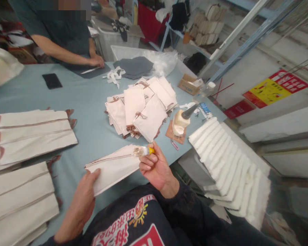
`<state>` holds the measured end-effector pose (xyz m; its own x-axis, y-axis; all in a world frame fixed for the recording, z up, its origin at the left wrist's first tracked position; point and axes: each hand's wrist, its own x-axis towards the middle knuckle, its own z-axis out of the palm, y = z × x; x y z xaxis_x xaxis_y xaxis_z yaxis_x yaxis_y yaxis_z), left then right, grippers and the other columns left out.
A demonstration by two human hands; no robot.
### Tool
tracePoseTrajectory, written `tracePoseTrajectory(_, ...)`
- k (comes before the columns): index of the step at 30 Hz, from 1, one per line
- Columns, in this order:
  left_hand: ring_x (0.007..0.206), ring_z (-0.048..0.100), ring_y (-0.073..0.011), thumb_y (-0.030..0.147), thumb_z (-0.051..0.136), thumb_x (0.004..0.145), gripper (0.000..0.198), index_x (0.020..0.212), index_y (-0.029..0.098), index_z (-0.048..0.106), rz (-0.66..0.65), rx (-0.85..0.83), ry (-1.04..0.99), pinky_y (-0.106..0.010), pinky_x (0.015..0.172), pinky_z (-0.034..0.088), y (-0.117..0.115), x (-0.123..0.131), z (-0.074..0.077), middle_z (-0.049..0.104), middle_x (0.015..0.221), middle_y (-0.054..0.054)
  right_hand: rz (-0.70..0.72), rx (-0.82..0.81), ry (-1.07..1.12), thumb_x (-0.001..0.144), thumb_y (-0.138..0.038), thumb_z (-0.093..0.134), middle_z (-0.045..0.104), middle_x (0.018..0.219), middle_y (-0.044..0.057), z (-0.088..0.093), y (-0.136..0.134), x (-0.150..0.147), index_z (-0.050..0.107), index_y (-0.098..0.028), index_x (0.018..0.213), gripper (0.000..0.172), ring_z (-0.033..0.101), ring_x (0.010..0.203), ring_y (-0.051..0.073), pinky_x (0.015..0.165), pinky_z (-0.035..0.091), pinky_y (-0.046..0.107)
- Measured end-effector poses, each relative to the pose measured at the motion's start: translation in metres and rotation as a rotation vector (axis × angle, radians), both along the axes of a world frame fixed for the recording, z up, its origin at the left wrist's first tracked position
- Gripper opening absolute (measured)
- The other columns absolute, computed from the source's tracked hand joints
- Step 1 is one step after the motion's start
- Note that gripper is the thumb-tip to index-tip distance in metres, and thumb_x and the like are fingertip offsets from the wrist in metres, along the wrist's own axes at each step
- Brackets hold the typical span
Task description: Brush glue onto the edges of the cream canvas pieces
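Head view: the flat, folded cream cloth piece (118,167) lies slantwise in front of you at the table's near edge, a long smooth panel with a thin brown line of trim along its upper side. Your left hand (84,191) pinches its left end, thumb flat on top, fingers hidden below. Your right hand (156,167) pinches the yellow handle of a brush (142,151) between thumb and fingers; its splayed, fibrous bristles are at the cloth's far right end, though you cannot tell whether they touch.

Just beyond, on the smooth blue-green table (92,99), sits a loose pile of cream pouches (146,106), squarish, brown-edged and overlapping. Right of it, a squat yellowish bottle (181,121) with a dark conical nozzle rests on a brown board (170,133). Layered stacks of cream cloth (30,136) spread to your left; ridged white cloth layers (226,164) overlap at your right. Across the table, a co-worker's hand (97,61) rests by dark grey fabric (88,71).
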<state>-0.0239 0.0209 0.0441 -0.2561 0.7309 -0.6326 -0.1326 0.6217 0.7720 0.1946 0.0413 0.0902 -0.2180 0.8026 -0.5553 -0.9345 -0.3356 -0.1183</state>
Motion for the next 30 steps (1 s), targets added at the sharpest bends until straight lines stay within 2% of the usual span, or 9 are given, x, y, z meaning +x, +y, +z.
tracePoseTrajectory(2, 0.092, 0.066, -0.0286, 0.047, 0.070, 0.077, 0.023, 0.082, 0.026, 0.063, -0.092, 0.051, 0.143, -0.036, 0.083, 0.053, 0.000, -0.006, -0.009, 0.070, 0.084, -0.001, 0.005, -0.007, 0.020, 0.082, -0.035, 0.090, 0.029, 0.041, -0.016, 0.002, -0.003, 0.004, 0.061, -0.021, 0.072, 0.034, 0.029, 0.039, 0.005, 0.040, 0.028, 0.013)
tracePoseTrajectory(5, 0.090, 0.063, -0.0287, 0.051, 0.067, 0.081, 0.027, 0.074, 0.028, 0.057, -0.256, 0.110, 0.315, -0.036, 0.081, 0.051, -0.002, -0.016, -0.015, 0.064, 0.078, 0.001, 0.015, 0.008, 0.010, 0.086, -0.037, 0.087, 0.025, 0.041, -0.017, 0.005, -0.006, 0.007, 0.060, -0.021, 0.072, 0.034, 0.025, 0.039, 0.005, 0.040, 0.027, 0.013)
tracePoseTrajectory(10, 0.069, 0.052, -0.0220, 0.060, 0.058, 0.088, 0.040, 0.068, 0.027, 0.046, -0.475, 0.182, 0.434, -0.032, 0.065, 0.043, -0.006, -0.013, 0.004, 0.049, 0.068, 0.005, 0.011, -0.016, -0.027, 0.084, -0.039, 0.088, 0.022, 0.041, -0.017, 0.009, -0.005, 0.009, 0.058, -0.021, 0.070, 0.038, 0.020, 0.038, 0.005, 0.040, 0.026, 0.013)
tracePoseTrajectory(15, 0.058, 0.041, -0.0176, 0.058, 0.059, 0.086, 0.041, 0.063, 0.027, 0.043, -0.481, 0.271, 0.334, -0.030, 0.056, 0.037, -0.006, 0.000, 0.036, 0.042, 0.061, 0.006, 0.052, 0.047, -0.260, 0.079, -0.050, 0.089, 0.021, 0.040, -0.018, 0.012, -0.005, 0.011, 0.057, -0.022, 0.072, 0.043, 0.013, 0.039, 0.005, 0.038, 0.021, 0.013)
tracePoseTrajectory(18, 0.058, 0.040, -0.0161, 0.053, 0.061, 0.085, 0.039, 0.062, 0.027, 0.043, -0.477, 0.298, 0.289, -0.028, 0.057, 0.038, -0.006, 0.002, 0.049, 0.041, 0.062, 0.006, 0.083, 0.184, -0.528, 0.071, -0.058, 0.092, 0.029, 0.042, -0.017, 0.016, -0.003, 0.015, 0.060, -0.022, 0.075, 0.048, 0.014, 0.039, 0.004, 0.038, 0.020, 0.014)
tracePoseTrajectory(20, 0.058, 0.040, -0.0155, 0.052, 0.062, 0.087, 0.037, 0.065, 0.026, 0.045, -0.476, 0.286, 0.259, -0.028, 0.059, 0.040, -0.007, 0.001, 0.055, 0.039, 0.061, 0.007, 0.093, 0.308, -0.701, 0.072, -0.063, 0.089, 0.034, 0.043, -0.015, 0.021, 0.000, 0.017, 0.061, -0.021, 0.074, 0.051, 0.019, 0.039, 0.004, 0.039, 0.020, 0.015)
tracePoseTrajectory(22, 0.059, 0.043, -0.0155, 0.053, 0.062, 0.087, 0.035, 0.070, 0.025, 0.051, -0.468, 0.254, 0.188, -0.027, 0.060, 0.042, -0.010, -0.001, 0.059, 0.044, 0.063, 0.006, 0.092, 0.447, -0.841, 0.079, -0.066, 0.083, 0.039, 0.045, -0.012, 0.029, 0.003, 0.016, 0.064, -0.020, 0.073, 0.050, 0.026, 0.040, 0.004, 0.040, 0.021, 0.016)
tracePoseTrajectory(26, 0.072, 0.058, -0.0197, 0.055, 0.064, 0.088, 0.034, 0.087, 0.021, 0.064, -0.430, 0.198, -0.005, -0.029, 0.067, 0.049, -0.015, -0.003, 0.066, 0.066, 0.078, 0.000, 0.070, 0.709, -0.995, 0.091, -0.059, 0.074, 0.046, 0.048, -0.009, 0.050, 0.006, 0.004, 0.068, -0.020, 0.076, 0.043, 0.034, 0.041, 0.005, 0.043, 0.028, 0.018)
tracePoseTrajectory(30, 0.084, 0.067, -0.0261, 0.049, 0.070, 0.087, 0.041, 0.115, 0.019, 0.072, -0.418, 0.203, -0.169, -0.035, 0.080, 0.056, -0.017, 0.001, 0.072, 0.075, 0.090, -0.005, 0.130, 0.825, -1.031, 0.095, -0.055, 0.071, 0.050, 0.049, -0.009, 0.055, 0.006, -0.014, 0.068, -0.021, 0.078, 0.038, 0.039, 0.041, 0.007, 0.043, 0.035, 0.021)
